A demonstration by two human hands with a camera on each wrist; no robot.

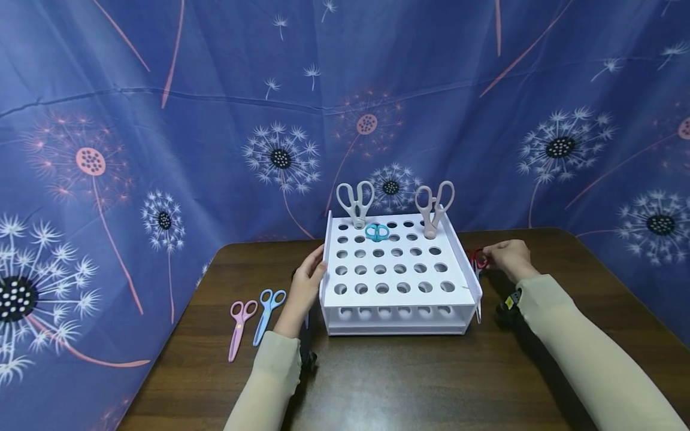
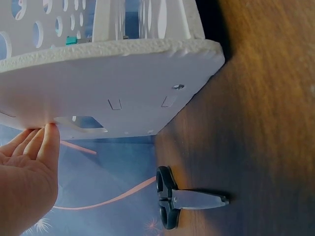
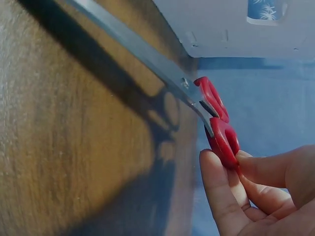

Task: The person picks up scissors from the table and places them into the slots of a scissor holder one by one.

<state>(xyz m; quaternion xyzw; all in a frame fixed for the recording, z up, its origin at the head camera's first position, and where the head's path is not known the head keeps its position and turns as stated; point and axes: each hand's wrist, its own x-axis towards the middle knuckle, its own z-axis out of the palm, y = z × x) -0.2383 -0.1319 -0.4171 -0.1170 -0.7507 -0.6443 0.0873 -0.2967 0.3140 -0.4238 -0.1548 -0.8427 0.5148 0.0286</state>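
A white rack (image 1: 377,302) with rows of round holes stands mid-table. Straight fingers of my left hand (image 1: 305,290) touch its left side wall, beside a cut-out in the left wrist view. My right hand (image 1: 509,257) pinches one handle loop of red-handled scissors (image 3: 226,140) between thumb and fingers, right of the rack. Their blades point away from the hand, over the wood. Two pairs of scissors with pale handles, left (image 1: 356,200) and right (image 1: 433,203), stand upright in the rack's back holes. Teal-handled scissors (image 1: 377,232) sit low in a hole between them.
Pink scissors (image 1: 237,329) and blue scissors (image 1: 266,317) lie on the table left of the rack. Black-handled scissors (image 2: 187,199) lie beside the rack's left wall. A blue dandelion-print cloth (image 1: 458,120) hangs behind the wooden table (image 1: 388,383).
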